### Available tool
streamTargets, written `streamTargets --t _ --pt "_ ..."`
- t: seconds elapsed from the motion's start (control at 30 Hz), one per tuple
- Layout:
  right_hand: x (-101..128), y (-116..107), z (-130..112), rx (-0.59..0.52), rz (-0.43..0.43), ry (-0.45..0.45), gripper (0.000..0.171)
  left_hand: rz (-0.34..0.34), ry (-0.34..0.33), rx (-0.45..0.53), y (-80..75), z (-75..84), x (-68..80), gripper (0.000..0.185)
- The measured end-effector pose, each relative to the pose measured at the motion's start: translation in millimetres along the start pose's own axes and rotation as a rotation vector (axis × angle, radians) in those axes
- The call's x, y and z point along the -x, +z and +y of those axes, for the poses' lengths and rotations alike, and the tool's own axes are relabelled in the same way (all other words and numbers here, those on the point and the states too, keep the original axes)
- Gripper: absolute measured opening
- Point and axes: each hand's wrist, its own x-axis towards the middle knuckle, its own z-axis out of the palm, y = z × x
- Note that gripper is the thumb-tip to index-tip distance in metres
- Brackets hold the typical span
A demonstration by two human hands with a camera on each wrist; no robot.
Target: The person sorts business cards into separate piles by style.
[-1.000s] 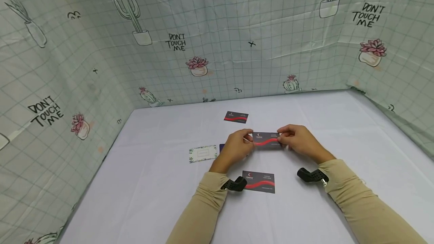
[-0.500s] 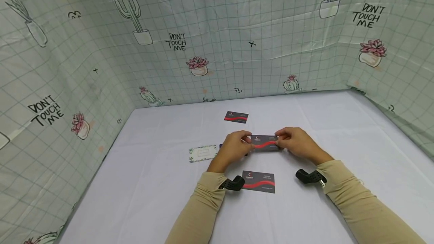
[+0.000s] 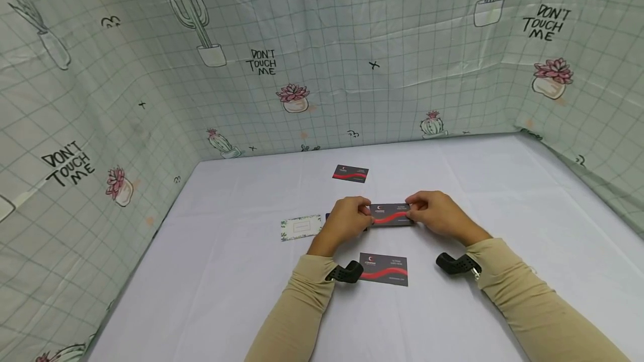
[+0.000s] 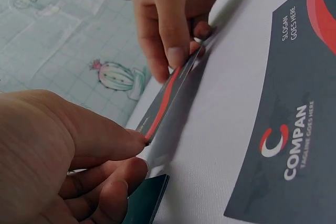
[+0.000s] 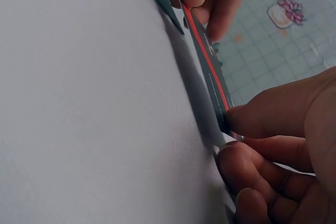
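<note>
A dark grey business card with a red wave (image 3: 391, 214) is held by both ends just above the white table (image 3: 226, 295). My left hand (image 3: 349, 219) pinches its left end and my right hand (image 3: 430, 214) pinches its right end. In the left wrist view the card (image 4: 168, 98) tilts edge-on close to the cloth, with my left hand's fingers (image 4: 100, 150) on the near end. The right wrist view shows the same card (image 5: 207, 72) edge-on, pinched by my right hand's fingers (image 5: 262, 124).
A matching dark card (image 3: 383, 268) lies near me between my forearms, another (image 3: 350, 174) lies farther back. A white card with a leafy border (image 3: 301, 227) lies left of my left hand, with a dark card partly hidden beside it. Cactus-print sheets (image 3: 322, 55) wall the table.
Both hands have lowered the held card toward the table and a little leftward, still pinching its ends.
</note>
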Motion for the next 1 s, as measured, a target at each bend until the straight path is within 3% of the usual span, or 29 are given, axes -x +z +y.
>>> streamTargets --t 0.53,1.0 --pt "0.4 1.2 -5.7 0.029 0.005 -0.002 0.031 0.030 0.003 -0.104 -0.7 1.5 1.9 0.029" --pt "0.9 -0.6 -2.8 0.018 0.011 0.004 0.030 0.011 -0.029 -0.071 -1.1 4.9 2.5 0.030"
